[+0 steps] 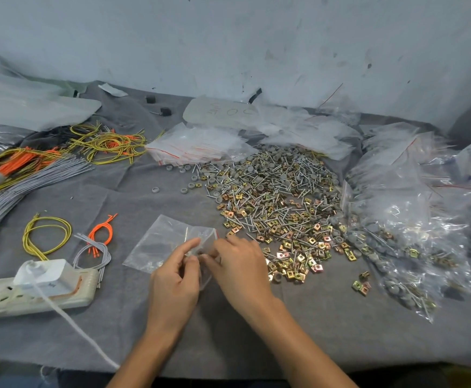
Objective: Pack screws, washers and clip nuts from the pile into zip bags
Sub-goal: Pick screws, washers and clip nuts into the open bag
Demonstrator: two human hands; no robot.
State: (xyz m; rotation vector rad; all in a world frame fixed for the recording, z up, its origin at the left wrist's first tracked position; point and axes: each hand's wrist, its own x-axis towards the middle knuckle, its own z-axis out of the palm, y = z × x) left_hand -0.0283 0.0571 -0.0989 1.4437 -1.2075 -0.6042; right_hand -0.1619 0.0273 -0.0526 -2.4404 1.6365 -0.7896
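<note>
Left hand [177, 275] pinching zip bag [156, 242] at mouth; right hand [240, 264] gripping same mouth from other side. Zip bag lying on cloth [312, 317], just left of pile [279, 197] of screws, washers, clip nuts. Filled bags [396, 233] sitting right of pile.

text | frosted bag [220, 112] by wall | handwritten marks, "00" legible, rest unclear
</note>
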